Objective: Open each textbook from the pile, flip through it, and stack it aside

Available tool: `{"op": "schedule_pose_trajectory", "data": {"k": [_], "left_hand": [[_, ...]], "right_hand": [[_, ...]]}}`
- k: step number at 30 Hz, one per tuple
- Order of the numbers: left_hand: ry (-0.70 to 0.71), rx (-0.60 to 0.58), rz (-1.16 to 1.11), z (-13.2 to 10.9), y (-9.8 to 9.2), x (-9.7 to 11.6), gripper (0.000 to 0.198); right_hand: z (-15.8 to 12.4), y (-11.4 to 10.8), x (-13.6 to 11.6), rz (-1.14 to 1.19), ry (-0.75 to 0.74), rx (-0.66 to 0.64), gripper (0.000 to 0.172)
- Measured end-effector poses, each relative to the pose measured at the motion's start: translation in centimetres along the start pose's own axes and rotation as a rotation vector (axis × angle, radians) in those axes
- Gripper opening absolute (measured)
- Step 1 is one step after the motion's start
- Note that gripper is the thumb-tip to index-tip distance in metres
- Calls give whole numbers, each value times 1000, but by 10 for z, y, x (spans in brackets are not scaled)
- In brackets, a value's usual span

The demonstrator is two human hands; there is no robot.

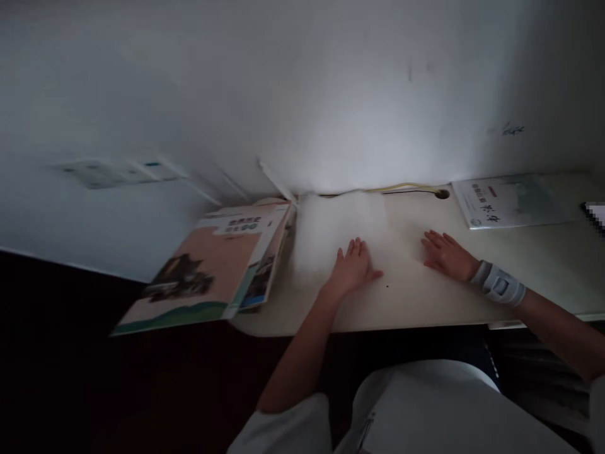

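My left hand (pixel 352 268) lies flat on the pale desk (pixel 416 302), fingers stretched out and holding nothing. It rests at the lower edge of a brightly lit white patch (pixel 338 227) that may be a sheet of paper. My right hand (pixel 444 255) also lies flat on the desk a little to the right, fingers spread, empty. A grey wristband (pixel 501 284) sits on my right wrist.
A stack of books with a pink-covered one (pixel 208 271) on top overhangs the desk's left end. A white booklet (pixel 513 200) lies at the back right. A cable and a cable hole (pixel 442 193) run along the wall. The floor to the left is dark.
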State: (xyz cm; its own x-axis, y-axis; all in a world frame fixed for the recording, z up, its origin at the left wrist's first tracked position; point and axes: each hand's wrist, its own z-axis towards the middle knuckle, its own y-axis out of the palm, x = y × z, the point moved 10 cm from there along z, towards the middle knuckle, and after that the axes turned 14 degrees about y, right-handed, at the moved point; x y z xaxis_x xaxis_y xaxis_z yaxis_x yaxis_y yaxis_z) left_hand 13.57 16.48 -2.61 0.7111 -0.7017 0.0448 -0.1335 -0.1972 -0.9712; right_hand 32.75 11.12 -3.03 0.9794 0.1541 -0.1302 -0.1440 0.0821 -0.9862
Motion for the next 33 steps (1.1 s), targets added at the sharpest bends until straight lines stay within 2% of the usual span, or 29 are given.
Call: {"op": "schedule_pose_trajectory", "data": {"k": [3,5,8,11,13,15,18,21,23,26,29,31,33], "left_hand": [[66,26,-38,-17,16,0,75],[143,62,-50,-23,20,7,72],[230,156,-74,-30,20,14,61],[242,273,-88,-35,17,15,43],[257,318,-97,-38,19,22,39],[298,336,-123,-42,22,37,44],[326,355,-235,-49,27,65,61],[240,446,-456,-54,26,79,73],[177,534,-659,-55,24,84,62],[107,659,-1028,-53,26,86,39],[-67,900,-1486,-62,36,69,31],[-200,1111,-1729,-78,45,49,29],[-283,1283,-1838,-99,49,26,26]], "right_hand": [[21,20,-46,6,-70,-97,58],[31,25,-63,0,-76,-98,57],[38,28,-69,-13,-43,-60,53],[38,28,-69,-1,-39,-33,49],[35,27,-69,24,-40,-34,46],[29,23,-68,81,-22,-45,44],[12,7,-73,292,9,-29,44],[-14,-16,-82,550,14,24,44],[-30,-28,-87,643,20,60,45],[-48,-37,-87,637,46,130,46],[-61,-30,-79,469,89,161,50],[-70,-16,-78,328,62,98,56],[-82,-1,-83,209,-9,17,62]]}}
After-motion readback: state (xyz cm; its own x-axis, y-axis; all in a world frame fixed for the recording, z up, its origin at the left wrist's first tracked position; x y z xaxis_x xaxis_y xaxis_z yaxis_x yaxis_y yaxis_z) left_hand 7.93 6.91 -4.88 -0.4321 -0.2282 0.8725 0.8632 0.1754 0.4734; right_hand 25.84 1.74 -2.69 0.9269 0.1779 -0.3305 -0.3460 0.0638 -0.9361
